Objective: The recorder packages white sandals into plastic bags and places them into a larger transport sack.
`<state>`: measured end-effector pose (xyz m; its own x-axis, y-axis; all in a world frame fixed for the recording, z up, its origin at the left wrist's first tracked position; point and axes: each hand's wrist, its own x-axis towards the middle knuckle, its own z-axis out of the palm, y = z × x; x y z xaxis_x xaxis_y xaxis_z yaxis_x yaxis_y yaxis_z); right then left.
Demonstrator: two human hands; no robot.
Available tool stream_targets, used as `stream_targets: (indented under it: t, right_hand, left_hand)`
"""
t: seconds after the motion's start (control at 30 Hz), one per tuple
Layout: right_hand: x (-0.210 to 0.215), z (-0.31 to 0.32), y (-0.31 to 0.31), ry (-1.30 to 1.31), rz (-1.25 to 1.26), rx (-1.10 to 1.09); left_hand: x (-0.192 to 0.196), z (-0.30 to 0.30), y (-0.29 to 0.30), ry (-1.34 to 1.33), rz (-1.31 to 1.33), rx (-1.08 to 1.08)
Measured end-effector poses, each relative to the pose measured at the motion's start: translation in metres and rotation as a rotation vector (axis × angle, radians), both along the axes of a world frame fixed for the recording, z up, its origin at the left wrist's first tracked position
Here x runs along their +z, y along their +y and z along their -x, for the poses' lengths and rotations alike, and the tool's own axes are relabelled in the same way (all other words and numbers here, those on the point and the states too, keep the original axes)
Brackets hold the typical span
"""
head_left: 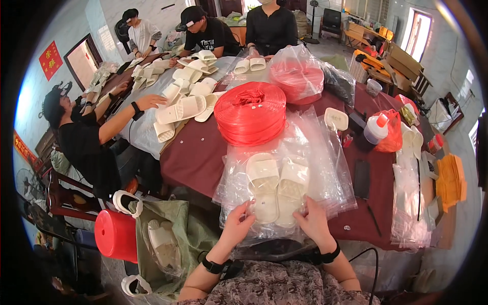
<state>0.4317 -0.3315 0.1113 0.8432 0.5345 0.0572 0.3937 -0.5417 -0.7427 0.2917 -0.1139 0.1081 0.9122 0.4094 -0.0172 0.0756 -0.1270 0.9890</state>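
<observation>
A pair of cream slide slippers (264, 175) lies side by side in a clear plastic bag (236, 190), toes pointing away from me. The bag rests on a stack of similar clear bags (325, 168) at the table's near edge. My left hand (238, 222) pinches the bag's near edge beside the left slipper's heel. On the other side, my right hand (313, 219) has its fingers closed on the bag's near right edge, by the right slipper's heel. Just beyond the slippers stands a big roll of red plastic twine (249, 122).
Loose cream slippers (188, 107) are heaped at the left, where a co-worker (86, 137) reaches in. A white-and-red bottle (375, 128) and a black phone (362, 178) lie right. A green sack (178, 218) and red stool (116, 234) stand lower left.
</observation>
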Motion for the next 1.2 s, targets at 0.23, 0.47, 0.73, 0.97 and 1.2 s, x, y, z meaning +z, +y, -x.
stream_targets:
  t: [0.23,0.47,0.73,0.97,1.2]
  right_hand:
    - [-0.007,0.011,0.016,0.467,-0.597,0.079]
    - [0.010,0.035,0.035,0.313,-0.523,0.194]
    - [0.035,-0.012,0.028,-0.030,-0.282,0.235]
    - [-0.006,-0.037,0.014,-0.333,0.040,0.290]
    - [-0.012,-0.029,0.024,-0.355,0.061,0.263]
  left_hand:
    - [0.030,0.011,-0.012,-0.159,0.863,0.287]
    - [0.029,0.006,-0.016,0.086,0.935,0.119]
    - [0.070,0.050,0.002,0.040,0.771,0.249]
    - [0.083,0.177,0.092,0.152,0.148,0.685]
    - [0.025,0.306,0.145,0.717,-0.529,0.971]
